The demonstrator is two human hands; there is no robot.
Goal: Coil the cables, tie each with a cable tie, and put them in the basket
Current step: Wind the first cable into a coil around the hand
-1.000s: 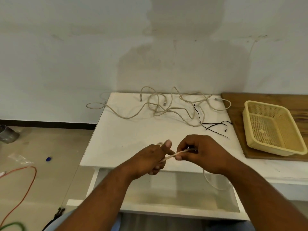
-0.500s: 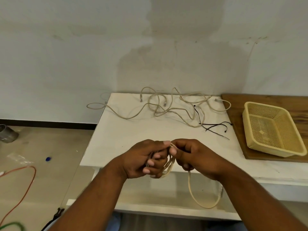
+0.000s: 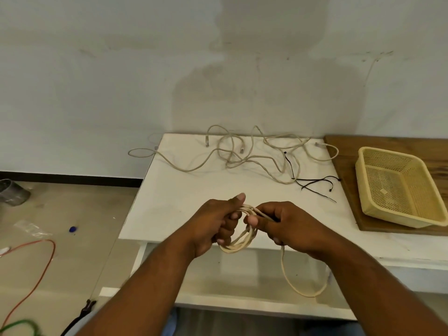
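Observation:
My left hand (image 3: 213,224) grips a small coil of beige cable (image 3: 238,243) over the near edge of the white table (image 3: 184,195). My right hand (image 3: 288,226) pinches the same cable just right of the coil; its loose tail (image 3: 300,291) hangs in a loop below the table edge. More beige cables (image 3: 242,156) lie tangled at the back of the table. Black cable ties (image 3: 312,183) lie to their right. The yellow mesh basket (image 3: 368,190) stands empty on a wooden board at the right.
The wooden board (image 3: 349,166) adjoins the table on the right. A wall runs close behind. On the floor at left lie an orange cable (image 3: 41,265), a green cable (image 3: 17,324), a metal can (image 3: 12,191) and a black tool (image 3: 84,310).
The hands came together and wound the cable into several loops held in my left hand. The hanging tail has grown into a longer loop below the table edge.

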